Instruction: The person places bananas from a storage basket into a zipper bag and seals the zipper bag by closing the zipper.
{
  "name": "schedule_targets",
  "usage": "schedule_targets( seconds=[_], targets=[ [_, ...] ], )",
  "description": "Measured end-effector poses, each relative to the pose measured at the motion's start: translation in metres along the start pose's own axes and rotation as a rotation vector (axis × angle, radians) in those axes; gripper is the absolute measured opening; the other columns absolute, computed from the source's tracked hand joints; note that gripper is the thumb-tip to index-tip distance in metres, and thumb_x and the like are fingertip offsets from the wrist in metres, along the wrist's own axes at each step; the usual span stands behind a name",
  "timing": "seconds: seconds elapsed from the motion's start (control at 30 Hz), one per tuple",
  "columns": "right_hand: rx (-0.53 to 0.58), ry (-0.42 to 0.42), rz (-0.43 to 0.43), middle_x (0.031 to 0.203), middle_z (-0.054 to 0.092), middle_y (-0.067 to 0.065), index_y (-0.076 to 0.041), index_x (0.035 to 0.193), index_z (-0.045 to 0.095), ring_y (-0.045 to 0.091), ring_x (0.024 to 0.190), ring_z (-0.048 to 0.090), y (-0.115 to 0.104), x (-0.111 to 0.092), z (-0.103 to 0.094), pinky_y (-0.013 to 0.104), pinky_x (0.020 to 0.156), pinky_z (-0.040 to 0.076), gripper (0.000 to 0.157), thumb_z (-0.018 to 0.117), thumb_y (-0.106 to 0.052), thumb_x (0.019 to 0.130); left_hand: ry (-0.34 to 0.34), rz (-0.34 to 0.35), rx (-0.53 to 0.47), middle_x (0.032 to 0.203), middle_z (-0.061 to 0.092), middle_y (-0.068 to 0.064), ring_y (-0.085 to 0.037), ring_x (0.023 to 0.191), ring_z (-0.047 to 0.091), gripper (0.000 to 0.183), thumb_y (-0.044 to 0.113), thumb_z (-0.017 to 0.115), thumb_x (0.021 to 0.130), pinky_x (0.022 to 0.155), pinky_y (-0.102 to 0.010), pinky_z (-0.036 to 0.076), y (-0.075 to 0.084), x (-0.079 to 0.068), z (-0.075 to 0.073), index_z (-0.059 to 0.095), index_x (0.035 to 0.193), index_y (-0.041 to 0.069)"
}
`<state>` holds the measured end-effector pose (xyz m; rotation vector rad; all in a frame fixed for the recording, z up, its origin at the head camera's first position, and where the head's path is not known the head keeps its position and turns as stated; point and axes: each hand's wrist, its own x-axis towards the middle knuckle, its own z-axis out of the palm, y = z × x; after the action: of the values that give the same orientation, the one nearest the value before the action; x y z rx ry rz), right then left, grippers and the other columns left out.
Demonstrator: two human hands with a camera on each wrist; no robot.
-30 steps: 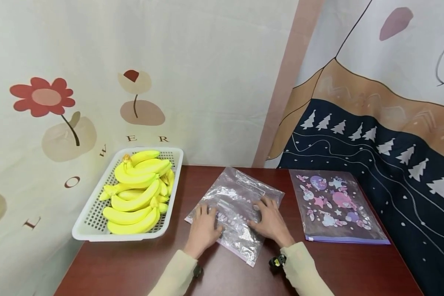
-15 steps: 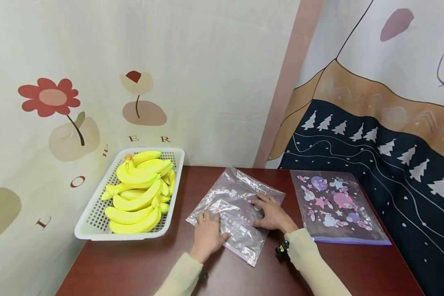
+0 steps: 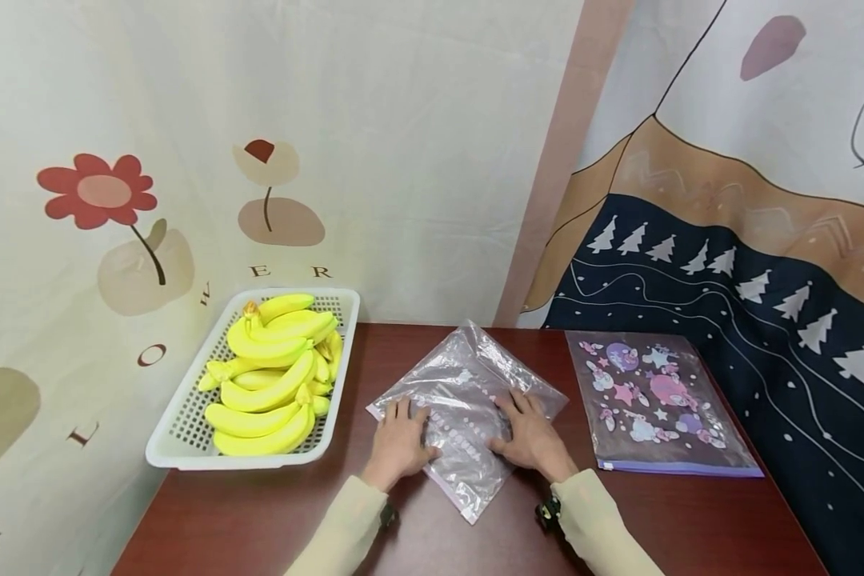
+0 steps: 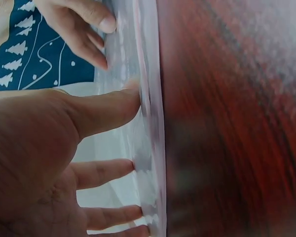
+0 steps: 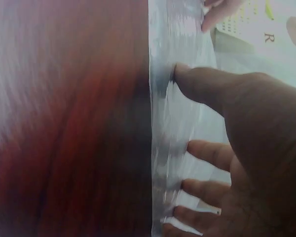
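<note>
A clear plastic zip bag point(image 3: 461, 400) with a pale pink slider edge lies flat on the table, turned cornerwise to me. My left hand point(image 3: 398, 444) rests on its left side, fingers spread and fingertips on the plastic. On the opposite side my right hand point(image 3: 533, 436) touches the bag with spread fingers. The left wrist view shows the left thumb point(image 4: 108, 109) beside the pink zip strip point(image 4: 147, 98). In the right wrist view, the right hand's fingertips point(image 5: 185, 185) press on the crinkled plastic near its edge.
A white perforated basket point(image 3: 160, 448) full of yellow bananas point(image 3: 266, 392) stands at the left. To the right lies another clear zip bag point(image 3: 655, 400), printed with pink and purple figures, its purple zip facing me. A printed curtain point(image 3: 418, 160) hangs behind the dark red table point(image 3: 446, 552).
The bag has turned slightly under my hands and shifted right, its near corner swinging left. My left hand has moved slightly up and left; my right hand has come slightly nearer to me.
</note>
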<state>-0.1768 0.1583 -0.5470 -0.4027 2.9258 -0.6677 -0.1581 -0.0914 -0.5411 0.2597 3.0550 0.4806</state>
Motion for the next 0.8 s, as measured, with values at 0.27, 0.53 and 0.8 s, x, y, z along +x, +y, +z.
schedule_targets(
  seconds=[0.27,0.53,0.8],
  targets=[
    [-0.076,0.092,0.051,0.153,0.042,0.031,-0.001,0.143,0.055,0.054,0.140,0.039,-0.014,-0.013,0.012,0.065,0.104,0.047,0.071,0.079,-0.036,0.086,-0.069,0.021,-0.054,0.157,0.041,-0.023,-0.045,0.145,0.037,0.076,0.033,0.086,0.076,0.114,-0.062,0.040,-0.006,0.010,-0.002,0.059,0.144,0.013],
    [-0.135,0.107,0.159,0.152,0.039,0.036,0.001,0.145,0.051,0.059,0.139,0.036,-0.036,-0.020,0.020,0.067,0.104,0.046,0.076,0.077,-0.040,0.088,-0.132,0.013,-0.091,0.163,0.032,-0.022,-0.045,0.152,0.028,0.082,0.012,0.080,0.068,0.121,-0.062,0.031,-0.005,0.024,-0.003,0.056,0.147,0.014],
    [-0.168,0.107,0.288,0.152,0.035,0.041,0.006,0.146,0.048,0.064,0.137,0.033,-0.060,-0.024,0.026,0.071,0.103,0.044,0.080,0.075,-0.045,0.089,-0.175,0.029,-0.081,0.165,0.029,-0.021,-0.044,0.154,0.025,0.089,0.011,0.084,0.066,0.123,-0.060,0.028,-0.005,0.032,-0.004,0.053,0.149,0.016]
  ],
)
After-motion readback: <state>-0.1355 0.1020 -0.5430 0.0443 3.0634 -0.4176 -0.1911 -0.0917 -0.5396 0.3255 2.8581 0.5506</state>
